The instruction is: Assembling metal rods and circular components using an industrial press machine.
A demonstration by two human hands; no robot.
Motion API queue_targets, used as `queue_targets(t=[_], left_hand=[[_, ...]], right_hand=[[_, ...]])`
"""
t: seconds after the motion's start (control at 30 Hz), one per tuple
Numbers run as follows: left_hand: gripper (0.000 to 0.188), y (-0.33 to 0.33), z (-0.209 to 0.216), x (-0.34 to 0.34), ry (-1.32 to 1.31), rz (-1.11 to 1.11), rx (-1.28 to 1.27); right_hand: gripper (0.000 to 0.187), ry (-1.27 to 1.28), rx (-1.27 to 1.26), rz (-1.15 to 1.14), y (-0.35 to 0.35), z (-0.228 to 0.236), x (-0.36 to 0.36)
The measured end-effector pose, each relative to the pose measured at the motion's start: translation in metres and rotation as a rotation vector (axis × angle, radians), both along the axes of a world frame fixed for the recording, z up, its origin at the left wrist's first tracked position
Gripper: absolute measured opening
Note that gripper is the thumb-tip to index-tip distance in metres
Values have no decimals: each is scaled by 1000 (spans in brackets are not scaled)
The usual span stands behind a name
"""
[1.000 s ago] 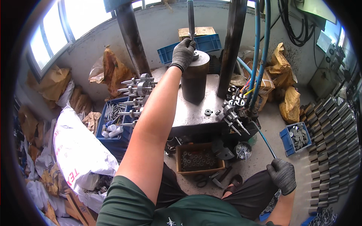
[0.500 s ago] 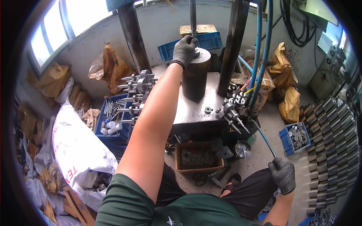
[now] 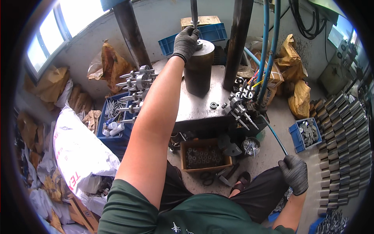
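Note:
My left hand (image 3: 186, 42), in a dark grey glove, reaches far forward over the top of a thick steel cylinder (image 3: 198, 78). Its fingers are closed around a thin metal shaft directly below the press ram (image 3: 194, 9). Beside the fingers, a dark ring-shaped part (image 3: 199, 45) shows on the cylinder's top, partly hidden by the glove. At the lower right my right hand (image 3: 295, 174), gloved too, is wrapped round the end of a slanting blue lever (image 3: 276, 136). A small bearing (image 3: 214, 105) lies on the steel press table (image 3: 194, 113) in front of the cylinder.
Shafts with round rotors (image 3: 142, 80) line the table's left edge; more rotors (image 3: 238, 107) sit at its right. Two steel columns (image 3: 237, 46) flank the cylinder. Below are a box of rings (image 3: 183, 156) and a hammer (image 3: 225, 179). A blue bin (image 3: 298, 146) holds metal parts.
The whole view has shifted slightly. My right hand and the lever's end have moved a little to the right and toward me. My left hand keeps its place above the cylinder.

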State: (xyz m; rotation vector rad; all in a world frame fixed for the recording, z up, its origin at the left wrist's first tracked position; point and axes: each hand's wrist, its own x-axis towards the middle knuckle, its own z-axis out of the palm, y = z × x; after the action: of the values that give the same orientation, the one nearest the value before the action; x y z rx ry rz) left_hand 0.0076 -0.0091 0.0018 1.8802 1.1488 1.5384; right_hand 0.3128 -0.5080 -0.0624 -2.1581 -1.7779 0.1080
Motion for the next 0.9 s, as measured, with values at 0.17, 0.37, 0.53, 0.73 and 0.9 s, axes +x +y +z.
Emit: queue_targets(t=[0.17, 0.37, 0.53, 0.73, 0.9], left_hand=[[24, -3, 2, -3, 59, 57, 49], [22, -10, 3, -1, -17, -42, -17], [21, -11, 3, -6, -58, -85, -49], [18, -14, 5, 5, -211, -229, -130], [25, 17, -4, -5, -264, -237, -78]], right_hand=[[22, 17, 5, 2, 0, 1, -2], [22, 44, 10, -18, 0, 0, 0], [18, 80, -11, 23, 9, 11, 7], [20, -140, 666, 196, 113, 80, 35], [18, -220, 785, 103, 205, 115, 69]])
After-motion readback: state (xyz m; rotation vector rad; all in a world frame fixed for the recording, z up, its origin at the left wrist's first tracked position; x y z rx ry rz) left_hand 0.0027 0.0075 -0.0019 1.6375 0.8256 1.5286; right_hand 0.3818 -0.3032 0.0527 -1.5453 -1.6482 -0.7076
